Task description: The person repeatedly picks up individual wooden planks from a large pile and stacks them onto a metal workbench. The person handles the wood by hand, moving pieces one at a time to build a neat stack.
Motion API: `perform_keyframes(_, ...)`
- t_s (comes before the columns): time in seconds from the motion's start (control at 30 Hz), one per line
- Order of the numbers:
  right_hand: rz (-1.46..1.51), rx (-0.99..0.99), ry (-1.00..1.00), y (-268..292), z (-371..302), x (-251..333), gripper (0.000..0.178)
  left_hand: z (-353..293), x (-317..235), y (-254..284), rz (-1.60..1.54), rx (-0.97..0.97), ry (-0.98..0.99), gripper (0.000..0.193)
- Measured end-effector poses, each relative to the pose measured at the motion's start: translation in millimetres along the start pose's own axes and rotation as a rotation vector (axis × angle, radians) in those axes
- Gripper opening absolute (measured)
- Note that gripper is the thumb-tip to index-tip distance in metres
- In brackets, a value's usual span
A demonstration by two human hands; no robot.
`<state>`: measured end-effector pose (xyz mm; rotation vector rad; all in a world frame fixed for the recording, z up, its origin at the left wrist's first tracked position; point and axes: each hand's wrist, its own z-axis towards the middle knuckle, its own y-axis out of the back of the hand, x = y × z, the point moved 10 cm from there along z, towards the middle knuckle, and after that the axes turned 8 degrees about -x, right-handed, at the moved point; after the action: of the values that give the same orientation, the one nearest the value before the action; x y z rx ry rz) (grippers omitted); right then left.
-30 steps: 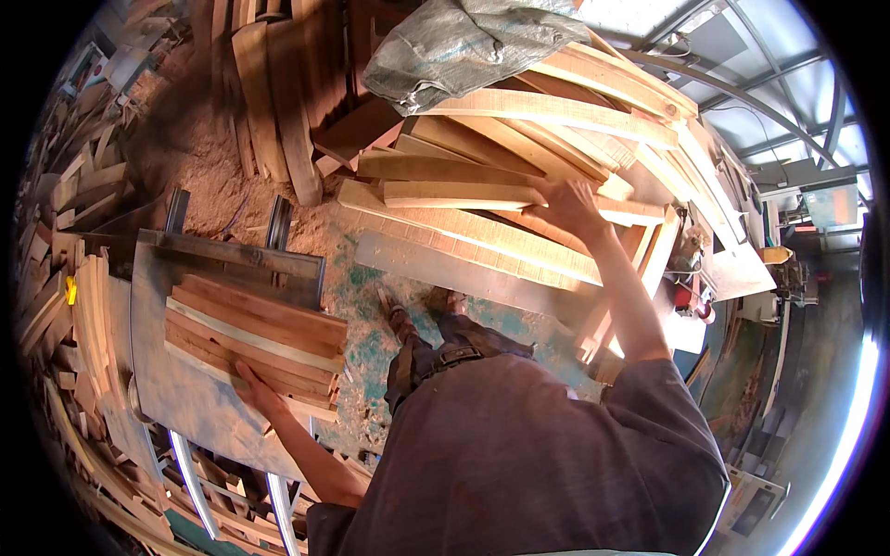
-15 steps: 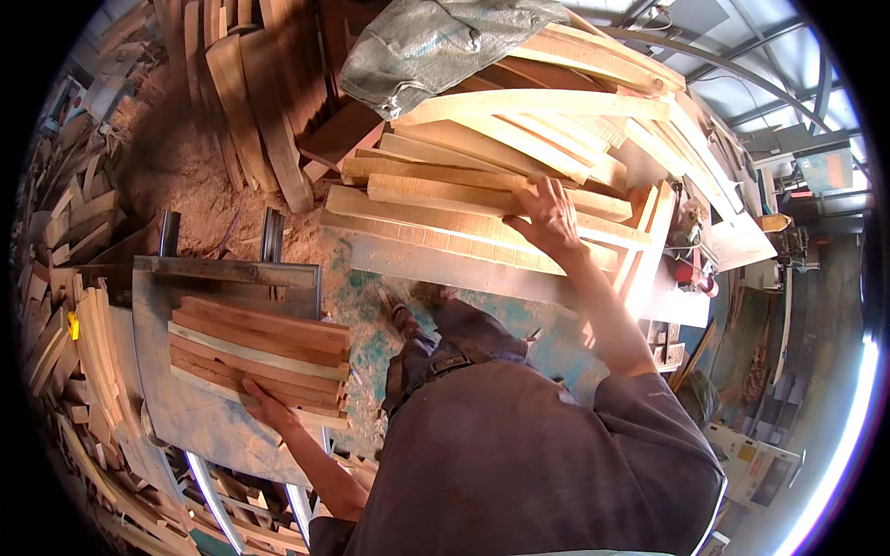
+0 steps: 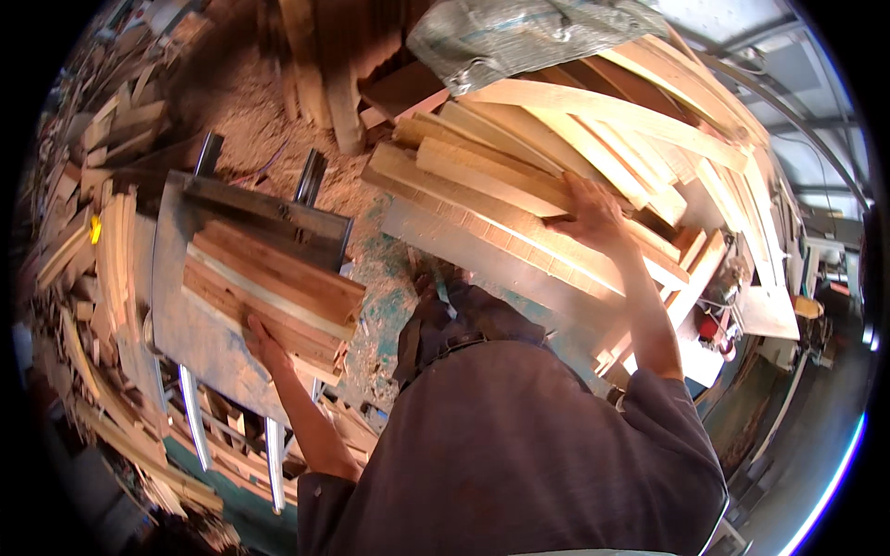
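Note:
My left hand (image 3: pixel 267 345) lies against the near side of a bundle of reddish-brown wood slats (image 3: pixel 269 287), with one paler slat among them. Its fingers are stretched out, not wrapped round any slat. That bundle rests on a flat metal-edged plate (image 3: pixel 176 310). On the right, my right hand (image 3: pixel 595 215) is spread over a pile of pale sawn boards, touching a long board (image 3: pixel 501 176) near its right part. Its palm faces down, and the undersides of the fingers are hidden.
A crumpled grey-green woven sack (image 3: pixel 528 37) covers the far boards. Sawdust (image 3: pixel 250 120) and upright planks (image 3: pixel 320 74) lie beyond the plate. Offcuts (image 3: pixel 120 130) heap up at the left. A red-and-metal device (image 3: pixel 718 320) stands by the boards' right end. Metal rails (image 3: pixel 275 463) run under the plate.
The whole view has turned and shifted, so the boards and bundle appear tilted down to the right. Both hands stay on the same wood piles, with little change in their pose.

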<state>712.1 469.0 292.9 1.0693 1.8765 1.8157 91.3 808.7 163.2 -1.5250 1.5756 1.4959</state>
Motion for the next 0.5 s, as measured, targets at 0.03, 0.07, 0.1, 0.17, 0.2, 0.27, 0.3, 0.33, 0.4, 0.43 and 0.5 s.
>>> perform_keyframes(0.03,0.012,-0.006,0.003,0.2,-1.5,-0.2,0.097,0.7,2.6,5.3,0.003,-0.032,0.022,0.119)
perform_keyframes(0.07,0.028,-0.016,0.012,-1.3,0.6,-1.1,0.097,14.1,21.6,17.9,0.028,-0.091,0.045,0.119)
perform_keyframes(0.1,0.015,-0.081,0.048,-1.3,-0.6,-3.3,0.094,18.1,28.9,24.1,0.055,-0.135,0.073,0.12)
perform_keyframes(0.17,0.005,-0.108,0.035,-3.9,1.1,-6.6,0.09,18.7,31.3,24.7,0.001,-0.12,0.083,0.118)
perform_keyframes(0.2,-0.01,-0.129,0.026,0.4,2.6,-6.9,0.089,11.9,26.3,15.3,-0.034,-0.103,0.091,0.117)
perform_keyframes(0.27,-0.01,-0.204,0.036,11.0,1.4,-2.6,0.087,4.1,20.1,12.4,-0.067,-0.123,0.095,0.111)
perform_keyframes(0.3,-0.033,-0.242,0.048,18.7,-0.9,0.8,0.087,5.3,20.3,13.2,-0.077,-0.13,0.093,0.109)
perform_keyframes(0.33,-0.055,-0.28,0.06,27.0,-4.0,6.0,0.087,5.8,20.2,16.0,-0.086,-0.137,0.091,0.107)
perform_keyframes(0.4,-0.051,-0.288,0.044,43.1,-14.5,24.3,0.087,0.5,11.3,13.7,-0.069,-0.136,0.085,0.102)
perform_keyframes(0.43,-0.05,-0.291,0.031,49.0,-21.5,35.5,0.087,-1.4,6.0,12.2,-0.059,-0.132,0.082,0.099)
perform_keyframes(0.5,-0.024,-0.317,0.113,55.8,-41.8,68.2,0.088,-1.2,-1.9,6.7,-0.063,-0.045,0.041,0.093)
